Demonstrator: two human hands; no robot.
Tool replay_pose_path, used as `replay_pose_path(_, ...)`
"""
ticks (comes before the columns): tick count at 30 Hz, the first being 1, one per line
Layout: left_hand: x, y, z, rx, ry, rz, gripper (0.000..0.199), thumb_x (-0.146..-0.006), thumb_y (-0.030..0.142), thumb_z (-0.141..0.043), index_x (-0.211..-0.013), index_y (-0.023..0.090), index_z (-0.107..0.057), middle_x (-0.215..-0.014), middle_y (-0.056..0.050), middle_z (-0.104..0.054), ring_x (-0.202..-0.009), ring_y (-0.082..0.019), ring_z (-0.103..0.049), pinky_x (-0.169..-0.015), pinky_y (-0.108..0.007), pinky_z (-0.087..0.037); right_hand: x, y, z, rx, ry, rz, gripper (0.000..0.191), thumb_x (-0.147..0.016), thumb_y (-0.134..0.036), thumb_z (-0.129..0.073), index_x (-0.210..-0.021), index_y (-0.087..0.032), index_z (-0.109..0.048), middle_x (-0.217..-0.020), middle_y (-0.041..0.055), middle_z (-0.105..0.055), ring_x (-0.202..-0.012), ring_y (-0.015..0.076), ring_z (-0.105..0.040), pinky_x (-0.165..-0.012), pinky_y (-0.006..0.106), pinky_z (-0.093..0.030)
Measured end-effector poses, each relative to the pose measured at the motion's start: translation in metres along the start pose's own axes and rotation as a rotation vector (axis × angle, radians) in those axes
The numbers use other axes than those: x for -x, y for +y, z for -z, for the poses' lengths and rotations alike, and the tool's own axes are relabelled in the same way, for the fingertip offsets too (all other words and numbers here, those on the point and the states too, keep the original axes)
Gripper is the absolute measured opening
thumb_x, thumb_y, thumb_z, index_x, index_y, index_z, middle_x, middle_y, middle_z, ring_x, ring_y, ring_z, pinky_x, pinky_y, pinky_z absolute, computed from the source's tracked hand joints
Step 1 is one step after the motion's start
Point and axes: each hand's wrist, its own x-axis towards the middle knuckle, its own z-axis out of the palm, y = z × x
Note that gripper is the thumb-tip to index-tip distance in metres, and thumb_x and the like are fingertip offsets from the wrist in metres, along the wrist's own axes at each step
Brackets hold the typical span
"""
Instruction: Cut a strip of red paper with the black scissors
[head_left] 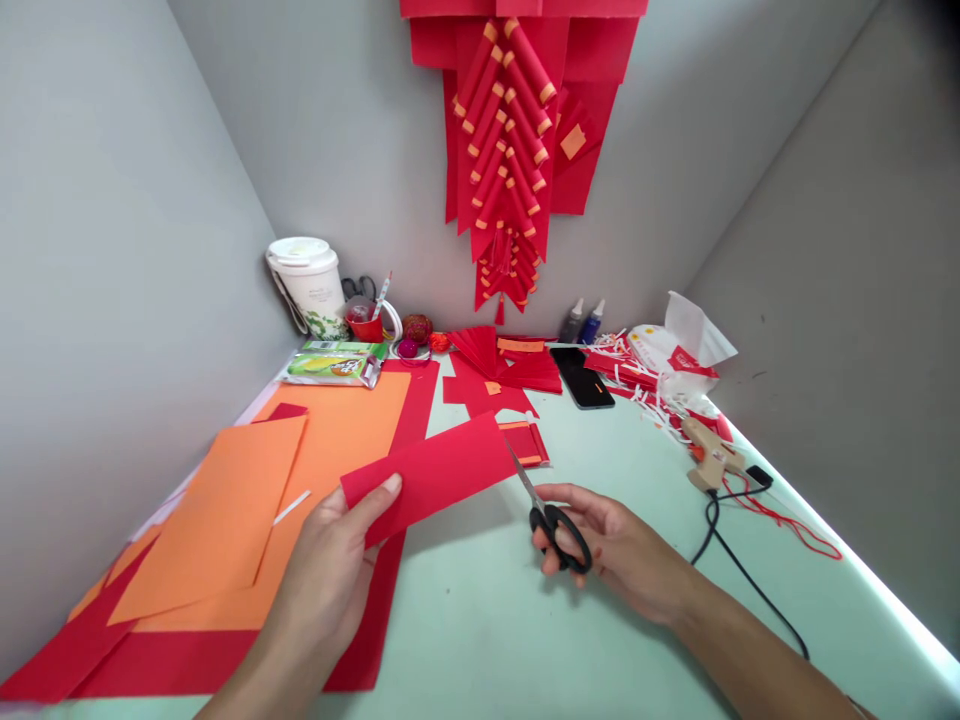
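My left hand (330, 570) pinches the near left end of a long red paper strip (442, 470), which it holds just above the table. My right hand (615, 550) grips black-handled scissors (551, 515). Their blades point up and left, and the tips reach the strip's right end. Under my left hand lie orange paper sheets (225, 510) on top of larger red sheets (375, 620).
A glue gun (709, 455) with a black cable lies at the right. A black phone (585, 378), folded red paper pieces (495, 375), glue bottles (583, 322), a white cup (309, 280), a red mug and paper scraps stand further back. A red paper firecracker decoration (510, 140) hangs on the wall.
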Motion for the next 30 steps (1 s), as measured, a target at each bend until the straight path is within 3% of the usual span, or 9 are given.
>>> replay_pose_path(5,-0.003,0.003,0.003,0.015,0.065,-0.008,0.037,-0.070,0.024,-0.072,-0.106,0.020,-0.062,-0.096,-0.007,-0.073,-0.085,-0.026,-0.070,-0.074,-0.036,-0.058,-0.001,0.003,-0.005,0.017,-0.037,0.015,0.044,-0.081,-0.038,-0.064,-0.120,-0.021,-0.053,-0.084,0.0034,-0.059,-0.074,0.0187,-0.066,-0.050,0.022,-0.045)
replay_pose_path(12,-0.003,0.004,0.002,-0.007,0.078,-0.014,0.038,-0.069,0.026,-0.073,-0.105,0.022,-0.061,-0.094,-0.007,-0.073,-0.085,-0.028,-0.069,-0.071,-0.038,-0.059,0.001,0.003,-0.013,0.150,0.041,0.033,0.039,-0.081,-0.037,-0.063,-0.116,-0.023,-0.053,-0.097,0.0065,-0.059,-0.084,0.0211,-0.064,-0.062,0.028,-0.046)
replay_pose_path(18,-0.001,0.004,0.001,-0.017,0.056,-0.018,0.035,-0.072,0.032,-0.071,-0.104,0.020,-0.063,-0.098,-0.008,-0.072,-0.088,-0.027,-0.069,-0.073,-0.035,-0.058,0.002,0.009,-0.017,0.227,0.084,0.047,0.037,-0.084,-0.027,-0.058,-0.120,-0.024,-0.051,-0.093,0.0040,-0.059,-0.080,0.0156,-0.058,-0.073,0.030,-0.044)
replay_pose_path(26,-0.002,0.002,0.001,-0.023,0.100,0.000,0.044,-0.069,0.026,-0.074,-0.110,0.026,-0.058,-0.097,-0.005,-0.072,-0.086,-0.027,-0.069,-0.071,-0.038,-0.059,0.000,0.016,-0.017,0.342,0.162,0.133,0.040,-0.081,-0.019,-0.057,-0.121,-0.025,-0.052,-0.086,0.0008,-0.055,-0.074,0.0130,-0.052,-0.069,0.026,-0.044)
replay_pose_path(30,-0.001,0.001,0.001,-0.031,0.074,-0.006,0.037,-0.070,0.028,-0.072,-0.105,0.021,-0.062,-0.097,-0.007,-0.072,-0.089,-0.027,-0.068,-0.072,-0.036,-0.058,0.001,0.016,-0.018,0.361,0.156,0.136,0.042,-0.081,-0.020,-0.058,-0.122,-0.025,-0.051,-0.086,0.0009,-0.055,-0.073,0.0127,-0.053,-0.066,0.026,-0.046)
